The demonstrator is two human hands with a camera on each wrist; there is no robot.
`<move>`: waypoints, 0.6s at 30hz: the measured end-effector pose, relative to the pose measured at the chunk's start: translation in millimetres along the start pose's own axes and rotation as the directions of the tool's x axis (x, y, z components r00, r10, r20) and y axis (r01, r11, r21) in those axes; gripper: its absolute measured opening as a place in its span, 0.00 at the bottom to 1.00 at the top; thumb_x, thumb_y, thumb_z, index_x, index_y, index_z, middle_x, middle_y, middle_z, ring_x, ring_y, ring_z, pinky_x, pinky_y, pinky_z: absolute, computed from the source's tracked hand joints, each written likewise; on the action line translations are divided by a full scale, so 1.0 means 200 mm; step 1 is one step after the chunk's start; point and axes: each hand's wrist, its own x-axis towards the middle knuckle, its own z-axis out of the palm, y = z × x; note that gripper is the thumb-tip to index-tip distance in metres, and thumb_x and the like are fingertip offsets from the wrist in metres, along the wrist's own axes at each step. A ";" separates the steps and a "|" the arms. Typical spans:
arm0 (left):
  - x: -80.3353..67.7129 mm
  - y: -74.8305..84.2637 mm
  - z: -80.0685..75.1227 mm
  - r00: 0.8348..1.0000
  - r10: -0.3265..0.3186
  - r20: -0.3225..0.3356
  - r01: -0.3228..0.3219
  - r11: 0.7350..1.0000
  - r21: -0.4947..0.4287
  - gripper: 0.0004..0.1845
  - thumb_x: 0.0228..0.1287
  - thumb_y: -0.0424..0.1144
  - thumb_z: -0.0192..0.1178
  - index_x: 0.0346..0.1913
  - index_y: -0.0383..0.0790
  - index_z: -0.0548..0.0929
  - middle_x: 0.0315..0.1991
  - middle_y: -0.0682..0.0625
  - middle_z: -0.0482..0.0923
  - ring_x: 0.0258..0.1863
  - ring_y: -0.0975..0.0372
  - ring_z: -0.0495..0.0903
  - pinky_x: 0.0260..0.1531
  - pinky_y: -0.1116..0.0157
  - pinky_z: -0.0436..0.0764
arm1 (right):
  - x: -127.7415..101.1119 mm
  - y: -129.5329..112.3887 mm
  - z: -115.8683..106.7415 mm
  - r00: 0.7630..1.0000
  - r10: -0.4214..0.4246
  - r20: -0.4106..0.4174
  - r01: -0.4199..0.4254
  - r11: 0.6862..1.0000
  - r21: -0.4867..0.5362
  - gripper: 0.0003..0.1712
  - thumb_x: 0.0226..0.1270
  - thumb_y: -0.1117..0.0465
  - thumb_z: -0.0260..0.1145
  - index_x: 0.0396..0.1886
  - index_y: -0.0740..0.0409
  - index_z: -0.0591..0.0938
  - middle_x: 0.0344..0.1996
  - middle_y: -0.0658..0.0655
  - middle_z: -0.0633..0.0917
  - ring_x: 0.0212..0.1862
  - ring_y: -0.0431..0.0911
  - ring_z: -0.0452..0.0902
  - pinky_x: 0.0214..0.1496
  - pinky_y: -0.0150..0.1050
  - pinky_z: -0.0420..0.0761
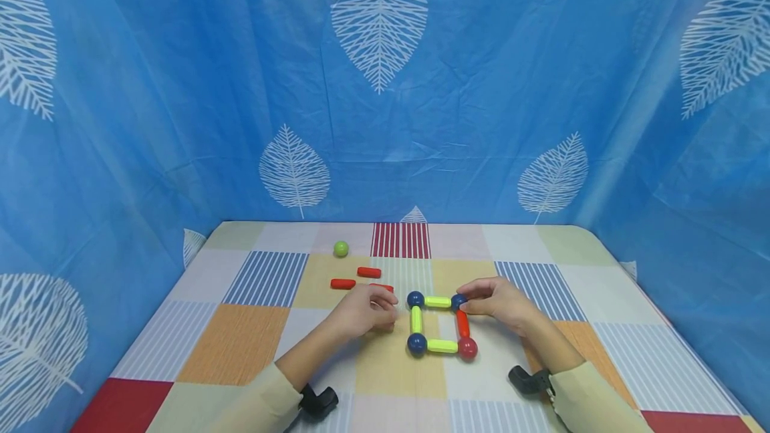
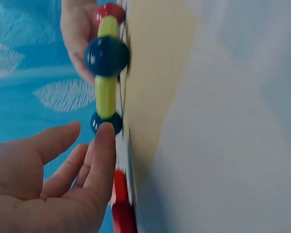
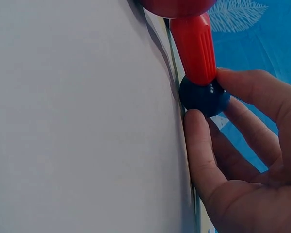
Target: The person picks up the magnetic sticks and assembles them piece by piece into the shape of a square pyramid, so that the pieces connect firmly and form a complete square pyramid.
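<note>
From the head view, a flat square of glossy plastic rods and balls lies on the patchwork tablecloth [image 1: 240,333]. The right hand [image 1: 499,303] sits at the square's 2 o'clock corner, finger and thumb pinching the dark blue ball [image 1: 459,301] there. From that ball a yellow-green rod [image 1: 437,301] runs toward 9 o'clock to a second blue ball [image 1: 415,299], and a red rod [image 1: 462,324] runs toward 6 o'clock to a red ball [image 1: 467,347]. The left hand [image 1: 367,309] rests just at 9 o'clock of the square, fingers loosely curled and holding nothing; it is the nearer hand to the loose red rods [image 1: 343,283] at its 11 o'clock. A small green ball [image 1: 341,248] lies well apart, toward the cloth's far edge.

The left wrist view shows the left hand's fingers [image 2: 104,155] straight and slightly spread, a fingertip just beside the second blue ball [image 2: 106,123], whether touching I cannot tell. Another yellow-green rod [image 2: 105,96] runs away from it to a third blue ball [image 2: 106,56].

The right wrist view shows the thumb [image 3: 201,150] and a fingertip clamped on either side of the smooth dark blue ball [image 3: 203,97], the rounded red rod [image 3: 194,46] rising straight from it.
</note>
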 end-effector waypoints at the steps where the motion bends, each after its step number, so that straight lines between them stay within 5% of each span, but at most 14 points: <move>1: 0.00 -0.01 -0.02 1.000 0.017 -0.003 -0.017 1.000 0.024 0.12 0.62 0.34 0.71 0.48 0.37 0.86 0.36 0.49 0.83 0.32 0.60 0.87 0.36 0.63 0.87 | 0.00 0.00 0.00 1.000 0.006 -0.005 -0.006 1.000 -0.004 0.20 0.60 0.63 0.77 0.53 0.58 0.88 0.49 0.57 0.89 0.49 0.48 0.83 0.52 0.39 0.87; 11: -0.01 -0.03 -0.21 0.992 0.091 -0.087 -0.074 0.981 0.179 0.10 0.65 0.32 0.68 0.48 0.39 0.86 0.35 0.52 0.83 0.34 0.60 0.78 0.33 0.66 0.81 | 0.01 -0.01 0.00 1.000 -0.011 -0.022 0.009 0.994 -0.105 0.20 0.60 0.60 0.77 0.52 0.54 0.89 0.50 0.56 0.89 0.50 0.48 0.82 0.51 0.39 0.87; 18: 0.00 -0.04 -0.26 0.980 0.112 -0.163 -0.069 0.965 0.253 0.09 0.63 0.32 0.71 0.45 0.42 0.88 0.37 0.55 0.83 0.38 0.60 0.78 0.37 0.67 0.83 | 0.04 -0.01 -0.02 0.999 -0.018 -0.039 0.013 0.992 -0.128 0.19 0.61 0.61 0.76 0.52 0.55 0.89 0.50 0.57 0.89 0.49 0.48 0.82 0.49 0.38 0.87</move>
